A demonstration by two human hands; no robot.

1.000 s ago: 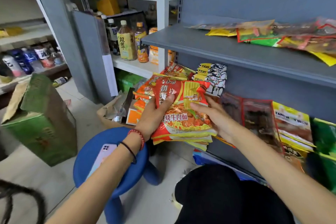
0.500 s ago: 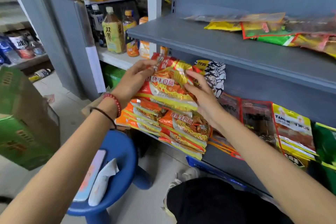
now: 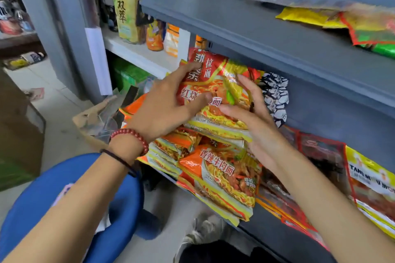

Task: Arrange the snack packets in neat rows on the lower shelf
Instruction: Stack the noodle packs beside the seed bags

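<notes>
Head view: L hand (image 3: 162, 109) lies flat on red noodle packet (image 3: 213, 83), fingers spread wide, thumb across its front. R hand (image 3: 254, 126) is also flat, straight fingers pressing the packet's 3 o'clock side. Packet sits atop noodle packet stack (image 3: 220, 175) on lower shelf (image 3: 277, 239). Black-white packet (image 3: 275, 94) touches it at 3 o'clock. Blue stool (image 3: 119, 198) is at 7 o'clock.

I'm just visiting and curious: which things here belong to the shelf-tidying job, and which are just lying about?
Job: red noodle packet, pressed by the left hand and right hand; orange noodle packets stacked below; lower shelf.
Lying about: tea bottle, blue stool, cardboard box, yellow packet on the upper shelf.
</notes>
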